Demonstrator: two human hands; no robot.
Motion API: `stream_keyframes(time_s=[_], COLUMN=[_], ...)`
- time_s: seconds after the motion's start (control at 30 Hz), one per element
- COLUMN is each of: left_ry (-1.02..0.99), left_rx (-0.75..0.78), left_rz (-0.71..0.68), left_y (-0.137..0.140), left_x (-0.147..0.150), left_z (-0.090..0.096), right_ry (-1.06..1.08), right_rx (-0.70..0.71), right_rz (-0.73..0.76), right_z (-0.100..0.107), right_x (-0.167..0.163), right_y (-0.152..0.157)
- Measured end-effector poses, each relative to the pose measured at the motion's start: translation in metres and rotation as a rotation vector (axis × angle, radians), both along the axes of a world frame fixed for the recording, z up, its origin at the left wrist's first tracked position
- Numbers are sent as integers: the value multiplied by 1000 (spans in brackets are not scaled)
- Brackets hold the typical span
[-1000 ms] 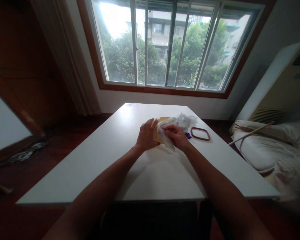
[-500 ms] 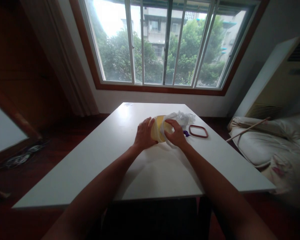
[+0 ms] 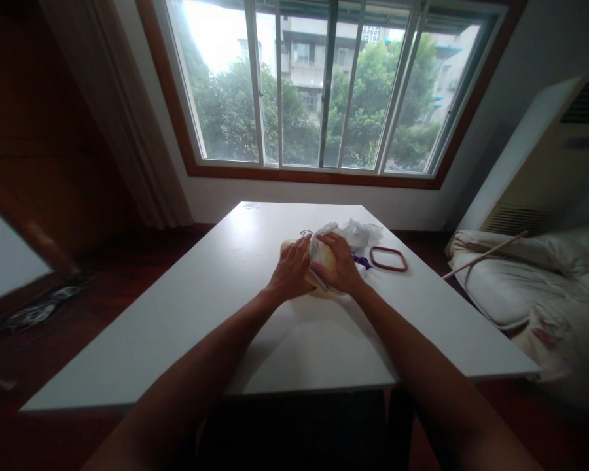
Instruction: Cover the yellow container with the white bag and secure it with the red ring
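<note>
Clasps a yellow object (image 3: 326, 256) from both sides above a white table (image 3: 177, 320), left hand (image 3: 290, 267) curled over one end, right hand (image 3: 342, 263) cupped across the other. Spreads both grips only as far as the rounded bulk demands — fingers bent over the top and far side, thumbs toward the near side. Presses thin white wrapping (image 3: 317, 248) under the right hand, with pale yellow visible between thumb and fingers. Sets the hands close together, nearly meeting over the middle, with the yellow object squarely between the palms; cannot tell, behind the fingers, whether resting on the tabletop or slightly raised.

Has a heap of crumpled white plastic (image 3: 364, 233) just beyond the right hand, too close to the wrapping to tell whether joined to it. Shows a purple item (image 3: 362, 261) just right of the same hand, partly hidden, and next to it a reddish-brown rounded frame (image 3: 389, 259), lying flat near the right edge. Leaves broad bare surface to the left and toward the near edge, softly shadowed between the forearms. Allows less room on the right — past the edge, a pale cushioned seat (image 3: 500, 288) and a thin rod (image 3: 491, 252). Faces a wide window (image 3: 299, 98) beyond the far edge.
</note>
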State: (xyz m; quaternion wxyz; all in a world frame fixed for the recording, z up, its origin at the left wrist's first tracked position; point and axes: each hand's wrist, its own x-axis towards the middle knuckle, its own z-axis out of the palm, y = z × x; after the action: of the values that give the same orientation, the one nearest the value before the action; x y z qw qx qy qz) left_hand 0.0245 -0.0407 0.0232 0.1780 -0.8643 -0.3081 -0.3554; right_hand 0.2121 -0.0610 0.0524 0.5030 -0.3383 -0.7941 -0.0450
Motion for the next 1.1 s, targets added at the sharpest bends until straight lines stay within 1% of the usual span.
stream_keyframes(time_s=[0.17,0.37,0.5,0.63,0.73,0.8,0.9,1.0,1.1], left_ry=[-34,-57,-38,-121,-225,-308,-467,-646,-762], left_rx=[-21,-1,9,-6,-46,-102,-235,-449,-666], left_rz=[-10,-12,-41,-67,-77,-72,-84,-110,-167], left_y=[1,6,4,1,0,0,4,8,14], left_x=[2,1,-2,-2,0,0,-1,-2,-1], left_z=[-1,-2,2,5,6,5,3,-4,-12], right_ry=[41,68,45,89,187,265,365,427,433], right_rx=[-15,-94,-75,-96,-171,-261,-417,-537,-606], right_rz=[1,-36,-9,34,21,38,129,210,247], right_z=[0,-4,-5,-2,-2,-3,-5,-8,-12], right_x=[1,7,9,15,23,27,30,28,27], right_y=[4,13,15,16,19,21,24,23,23])
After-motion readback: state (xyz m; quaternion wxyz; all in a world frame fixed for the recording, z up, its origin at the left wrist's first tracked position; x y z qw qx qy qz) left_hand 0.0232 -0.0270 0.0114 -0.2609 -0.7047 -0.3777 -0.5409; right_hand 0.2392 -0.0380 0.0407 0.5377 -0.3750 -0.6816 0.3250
